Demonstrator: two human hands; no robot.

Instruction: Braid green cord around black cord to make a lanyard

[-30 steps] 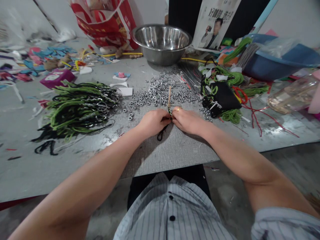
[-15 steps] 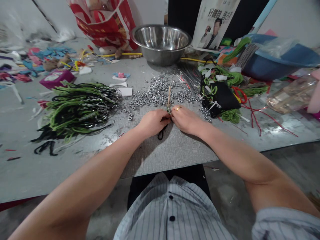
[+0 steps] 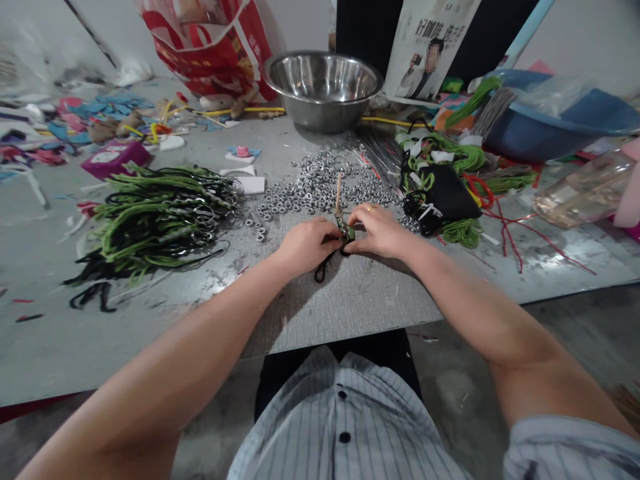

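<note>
In front of me lies a green-and-black braided cord [image 3: 345, 230] with a metal nut or two on it. My left hand [image 3: 309, 245] pinches the cord from the left. A loop of black cord [image 3: 321, 272] hangs out below those fingers. My right hand [image 3: 380, 230], with a ring on one finger, is at the cord's right side. Its thumb and index finger are spread apart around the cord; whether the thumb tip touches it I cannot tell. A thin wooden stick [image 3: 339, 193] points away from me at the cord's far end. Many small metal nuts [image 3: 315, 183] are scattered just beyond.
Left lies a heap of green and black cords [image 3: 160, 213] with metal rings. A steel bowl [image 3: 323, 110] stands at the back. To the right are bundled green cords [image 3: 463, 230], a black pouch [image 3: 447, 190], red strings [image 3: 505, 233] and a blue basin [image 3: 545, 127].
My right hand's fingers have parted and shifted slightly right, uncovering more of the cord. My left hand has stayed about where it was.
</note>
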